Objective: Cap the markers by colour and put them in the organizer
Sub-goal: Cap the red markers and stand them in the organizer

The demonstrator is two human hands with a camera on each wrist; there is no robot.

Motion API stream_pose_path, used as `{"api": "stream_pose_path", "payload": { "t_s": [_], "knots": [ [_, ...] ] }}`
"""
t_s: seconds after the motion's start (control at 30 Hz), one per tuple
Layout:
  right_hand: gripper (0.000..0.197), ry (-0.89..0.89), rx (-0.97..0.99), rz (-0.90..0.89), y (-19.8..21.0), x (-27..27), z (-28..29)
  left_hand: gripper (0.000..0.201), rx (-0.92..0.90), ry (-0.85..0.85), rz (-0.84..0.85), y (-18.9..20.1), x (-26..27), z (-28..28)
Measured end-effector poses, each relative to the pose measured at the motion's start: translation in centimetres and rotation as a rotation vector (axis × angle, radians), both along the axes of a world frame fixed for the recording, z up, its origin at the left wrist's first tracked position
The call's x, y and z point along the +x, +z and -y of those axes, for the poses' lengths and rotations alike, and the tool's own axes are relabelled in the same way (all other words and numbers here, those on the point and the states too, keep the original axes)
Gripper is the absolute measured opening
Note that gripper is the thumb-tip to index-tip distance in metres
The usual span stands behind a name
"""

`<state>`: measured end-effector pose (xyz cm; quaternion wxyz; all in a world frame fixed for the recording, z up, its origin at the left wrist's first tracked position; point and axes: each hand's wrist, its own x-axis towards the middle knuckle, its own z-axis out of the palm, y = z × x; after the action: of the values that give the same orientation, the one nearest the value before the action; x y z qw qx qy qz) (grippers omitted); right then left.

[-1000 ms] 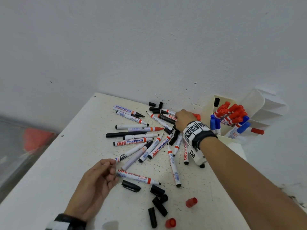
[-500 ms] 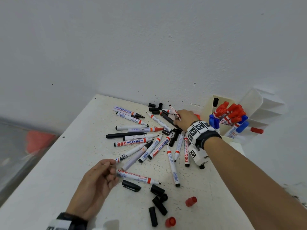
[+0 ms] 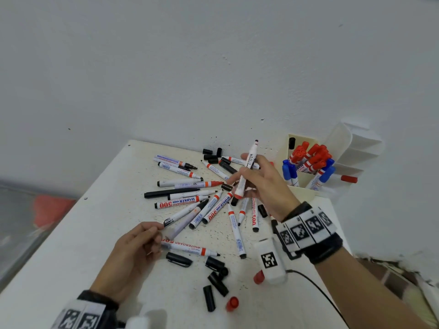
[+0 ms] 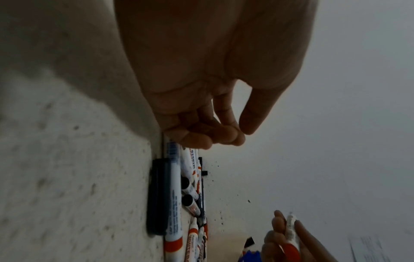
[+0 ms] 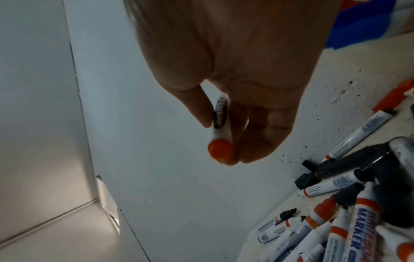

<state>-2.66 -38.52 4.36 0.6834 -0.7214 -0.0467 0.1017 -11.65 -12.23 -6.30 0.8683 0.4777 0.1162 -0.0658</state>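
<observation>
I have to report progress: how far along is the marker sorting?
Done: capped red and blue markers stand in the organizer. In hand: the right hand holds an uncapped red-ended marker; the left hand rests by the pile. Left: many uncapped markers and loose caps on the table.

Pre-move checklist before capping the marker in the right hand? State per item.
1. Grip: right hand pinches the red-ended whiteboard marker mid-barrel, above the pile. Ok.
2. Tip exposed: uncapped, dark nib pointing up. Ok.
3. Ink colour: red butt end, but nib looks dark. Cannot tell.
4. Matching cap: red cap lies loose at the table's near edge, another partly behind the right wrist camera. Ok if red.
5. Left hand: holds no cap; fingertips are at the near end of the marker pile. Not ok.
6. Organizer: red and blue capped markers already crowd the front compartment; spare room there cannot tell.
</observation>
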Motion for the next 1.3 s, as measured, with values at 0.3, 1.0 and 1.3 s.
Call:
{"api": "stream_pose_path", "payload": {
  "t_s": [0.3, 1.0, 1.3],
  "knots": [
    [0.017, -0.229, 0.040, 0.017, -0.8, -7.0, 2.4, 0.006, 0.638, -0.267, 0.315, 4.4, 1.8, 2.4],
    [0.024, -0.399, 0.138, -0.105, -5.5, -18.2, 4.1, 0.019, 1.413, -0.948, 0.749, 6.5, 3.5, 15.4],
    [0.021, -0.350, 0.086, -0.053, -6.2, -18.8, 2.8, 0.021, 0.624, -0.426, 0.442, 8.6, 3.0, 12.7]
  ]
}}
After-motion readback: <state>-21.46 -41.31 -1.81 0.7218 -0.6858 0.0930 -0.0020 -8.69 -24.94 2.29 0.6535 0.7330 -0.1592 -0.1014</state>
